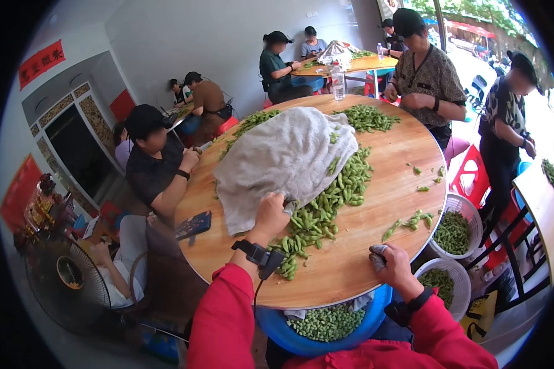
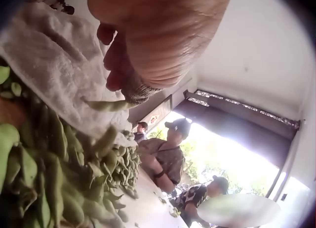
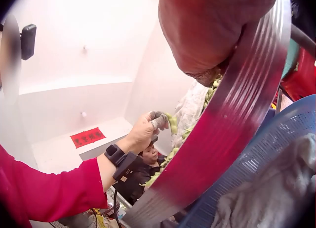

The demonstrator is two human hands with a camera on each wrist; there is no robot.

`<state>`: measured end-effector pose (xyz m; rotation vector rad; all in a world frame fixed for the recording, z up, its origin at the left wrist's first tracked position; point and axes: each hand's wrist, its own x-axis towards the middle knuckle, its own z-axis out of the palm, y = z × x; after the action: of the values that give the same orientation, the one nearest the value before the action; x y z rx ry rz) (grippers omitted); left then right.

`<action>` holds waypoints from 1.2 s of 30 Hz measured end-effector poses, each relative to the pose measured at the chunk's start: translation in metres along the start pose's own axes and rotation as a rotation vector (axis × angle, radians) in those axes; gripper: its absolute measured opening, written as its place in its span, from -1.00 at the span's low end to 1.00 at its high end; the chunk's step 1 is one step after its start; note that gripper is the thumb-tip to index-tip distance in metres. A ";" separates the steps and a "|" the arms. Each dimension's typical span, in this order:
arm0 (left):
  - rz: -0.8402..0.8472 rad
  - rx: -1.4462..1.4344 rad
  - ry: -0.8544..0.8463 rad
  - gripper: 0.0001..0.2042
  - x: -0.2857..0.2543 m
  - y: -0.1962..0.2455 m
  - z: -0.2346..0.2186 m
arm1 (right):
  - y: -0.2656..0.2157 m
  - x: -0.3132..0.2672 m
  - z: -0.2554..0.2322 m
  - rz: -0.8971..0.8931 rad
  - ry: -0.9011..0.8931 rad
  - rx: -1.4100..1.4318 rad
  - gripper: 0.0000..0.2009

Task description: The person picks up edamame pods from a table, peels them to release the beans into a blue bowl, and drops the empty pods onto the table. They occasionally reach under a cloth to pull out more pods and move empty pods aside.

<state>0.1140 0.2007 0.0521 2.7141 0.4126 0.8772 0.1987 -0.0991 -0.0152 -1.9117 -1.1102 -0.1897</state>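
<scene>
On my feed I get a honey-brown, wood-grained table (image 1: 397,166); on it, green pods (image 1: 317,224) and a pale grey cloth (image 1: 283,154). Beneath it I read a blue tub (image 1: 380,309); before it, a plain red sleeve (image 1: 224,313); behind it, a brown-patterned shirt (image 1: 434,77).

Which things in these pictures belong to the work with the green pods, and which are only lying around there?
Seem part of the job:
pod in the left hand
other pods on the table
pale cloth over pods
blue basket with shelled beans
white baskets

Seem unrelated:
bottle
fan
dark flat thing
</scene>
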 end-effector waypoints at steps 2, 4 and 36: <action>-0.017 -0.059 0.032 -0.89 -0.002 -0.002 -0.004 | 0.001 -0.001 -0.002 0.009 -0.019 0.019 -0.82; -0.064 -0.170 0.061 -0.85 -0.005 -0.010 -0.002 | 0.003 -0.010 0.001 0.115 -0.005 0.190 -0.83; -0.523 -1.400 0.216 -0.82 -0.126 0.102 -0.002 | -0.077 -0.003 0.021 0.550 -0.453 1.334 -0.62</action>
<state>0.0334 0.0635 0.0206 1.1701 0.3194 0.8120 0.1327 -0.0695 0.0189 -0.9272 -0.6002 1.0731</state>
